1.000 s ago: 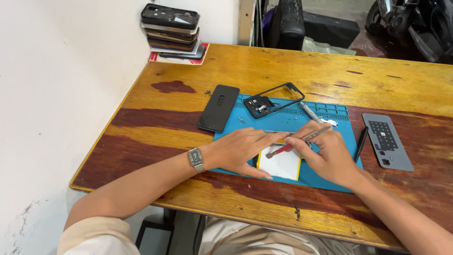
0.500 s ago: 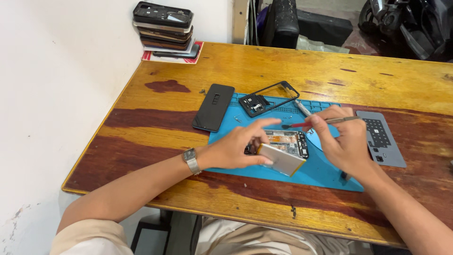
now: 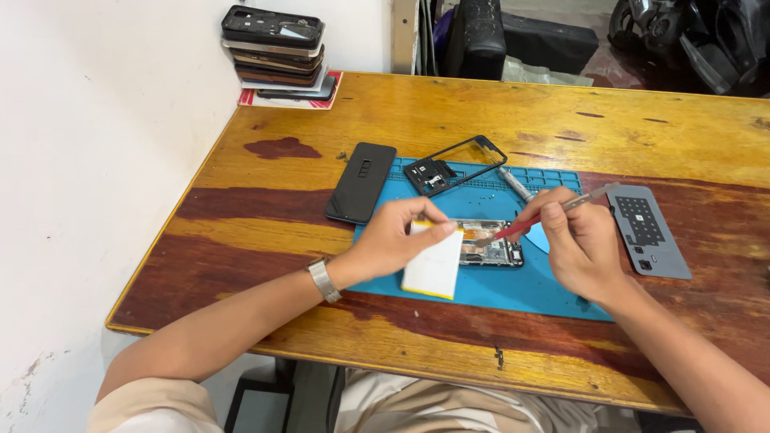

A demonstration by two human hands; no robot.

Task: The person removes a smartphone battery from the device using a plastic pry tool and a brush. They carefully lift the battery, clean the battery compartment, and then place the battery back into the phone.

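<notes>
The white, yellow-edged battery (image 3: 435, 263) has swung up from lying flat over the opened phone (image 3: 491, 243) and now lies tilted at its left end, near the blue mat's (image 3: 513, 293) front edge, baring the circuit board. The left hand (image 3: 395, 237) pinches the battery's top edge between fingers and thumb. The right hand (image 3: 584, 247) grips a slim red-and-metal tool (image 3: 545, 215), its tip seemingly on the board. A smooth black phone (image 3: 361, 182) lies at the mat's left edge.

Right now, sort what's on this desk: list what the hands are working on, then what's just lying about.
In hand:
- left hand on the white battery
- right hand with the red-tipped tool
- opened phone body
- blue mat

Lying about:
- black phone
- black frame
- grey back cover
- stack of phones
</notes>
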